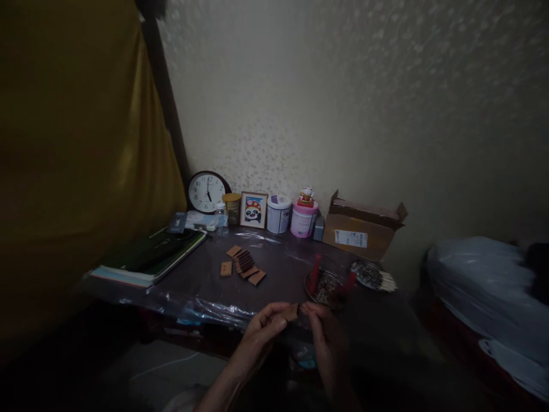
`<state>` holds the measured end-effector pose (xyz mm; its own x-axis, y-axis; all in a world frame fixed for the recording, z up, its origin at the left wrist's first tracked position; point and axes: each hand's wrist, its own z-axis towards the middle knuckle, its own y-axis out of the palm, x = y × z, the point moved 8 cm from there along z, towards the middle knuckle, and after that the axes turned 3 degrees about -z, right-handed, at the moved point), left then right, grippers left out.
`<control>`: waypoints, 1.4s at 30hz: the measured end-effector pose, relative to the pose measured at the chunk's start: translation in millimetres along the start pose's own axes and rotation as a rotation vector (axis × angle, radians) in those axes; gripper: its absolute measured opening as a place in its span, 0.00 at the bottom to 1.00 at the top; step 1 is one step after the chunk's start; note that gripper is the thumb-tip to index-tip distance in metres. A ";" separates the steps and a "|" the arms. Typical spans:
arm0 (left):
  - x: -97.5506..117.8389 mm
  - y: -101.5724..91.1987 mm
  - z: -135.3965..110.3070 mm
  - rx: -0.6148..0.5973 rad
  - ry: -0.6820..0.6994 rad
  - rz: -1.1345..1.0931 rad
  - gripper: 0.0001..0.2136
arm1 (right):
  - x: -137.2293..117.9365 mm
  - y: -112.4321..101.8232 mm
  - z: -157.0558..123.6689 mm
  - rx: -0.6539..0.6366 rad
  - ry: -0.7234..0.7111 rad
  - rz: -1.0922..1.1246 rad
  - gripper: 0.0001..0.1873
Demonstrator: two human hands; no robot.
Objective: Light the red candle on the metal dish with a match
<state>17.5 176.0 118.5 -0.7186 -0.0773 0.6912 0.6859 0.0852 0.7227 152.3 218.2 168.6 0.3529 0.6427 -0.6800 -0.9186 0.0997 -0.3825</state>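
Note:
Above the table's front edge, my left hand [266, 328] pinches a small brown cardboard piece [291, 313] that looks like a matchbox, thumb on the near side. My right hand [325, 327] is closed beside its right end, thumb and fingers together; what they pinch is too dark and small to name. Several similar brown pieces [257, 277] lie in a loose group farther back, some with dark strips, one with red marks. Just beyond my right hand is a round dish [309, 290] with dark bits in it and red candles [316, 273] standing at it.
A second dish holds thin pale sticks [388, 281] with dark ends. Along the wall stand a clock [207, 193], a framed panda picture [253, 210], two tins [278, 214] and a cardboard box [358, 229]. Books [158, 257] lie left, beside a yellow curtain [86, 143].

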 end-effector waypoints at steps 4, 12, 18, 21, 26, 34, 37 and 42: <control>0.0 -3.8 -0.7 0.035 -0.013 0.012 0.15 | -16.0 0.4 -2.7 0.035 -0.174 -0.077 0.11; -2.4 -9.6 1.4 0.049 0.006 0.023 0.13 | -27.8 -2.8 -3.0 0.080 -0.216 -0.093 0.08; -4.9 -16.7 4.6 0.059 0.017 0.008 0.12 | -22.6 0.6 -2.9 0.069 -0.208 -0.077 0.08; -4.7 -16.7 5.2 0.046 0.019 -0.001 0.12 | -23.5 1.8 -2.3 0.057 -0.215 -0.068 0.08; -0.5 -12.9 5.3 0.047 0.040 -0.024 0.12 | -23.6 2.7 -2.7 0.072 -0.232 -0.049 0.08; 2.1 -9.9 4.0 0.063 0.042 -0.047 0.11 | -14.0 8.9 -2.5 0.040 -0.221 0.005 0.06; 3.0 -6.7 2.7 0.058 0.032 -0.068 0.10 | -19.0 6.6 -0.6 0.063 -0.254 0.000 0.06; 5.4 -4.8 0.9 0.067 0.034 -0.068 0.10 | -20.8 5.8 0.1 0.053 -0.245 -0.021 0.07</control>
<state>10.2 176.0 118.8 -0.7580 -0.1183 0.6414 0.6259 0.1448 0.7664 139.6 205.4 180.6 0.3239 0.8045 -0.4978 -0.9220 0.1505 -0.3568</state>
